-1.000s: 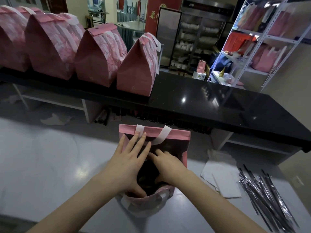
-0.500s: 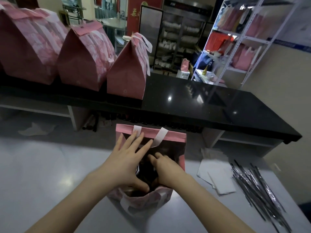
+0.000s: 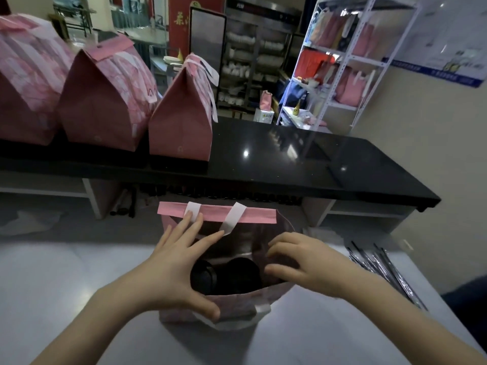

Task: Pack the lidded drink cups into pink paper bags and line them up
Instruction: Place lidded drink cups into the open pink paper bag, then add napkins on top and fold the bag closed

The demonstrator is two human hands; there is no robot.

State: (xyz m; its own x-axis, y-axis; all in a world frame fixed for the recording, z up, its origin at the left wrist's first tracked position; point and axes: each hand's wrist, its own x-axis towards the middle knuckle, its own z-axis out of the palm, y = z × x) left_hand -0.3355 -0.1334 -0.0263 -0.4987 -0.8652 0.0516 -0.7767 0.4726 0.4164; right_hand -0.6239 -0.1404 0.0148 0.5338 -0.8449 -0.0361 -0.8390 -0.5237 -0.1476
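An open pink paper bag [image 3: 253, 216] with white handles stands on the white table [image 3: 66, 280] in front of me. Inside it I see the dark lids of two drink cups [image 3: 204, 277] [image 3: 242, 272]. My left hand [image 3: 176, 264] spans the bag's left side, with straight fingers touching the far rim and the thumb on the near rim. My right hand [image 3: 308, 262] pinches the bag's right wall with curled fingers. Three closed pink bags [image 3: 181, 119] [image 3: 102, 101] [image 3: 23, 83] stand in a row on the black counter [image 3: 290, 159] behind.
Several wrapped straws [image 3: 382, 270] lie on the table at the right. The black counter runs across the view above the table, its right half bare. A white shelf rack [image 3: 342, 61] holding more pink bags stands at the back right.
My right hand has come out of the bag's middle and moved to its right wall, uncovering the two cup lids. My left hand stays on the left side. The view has shifted right.
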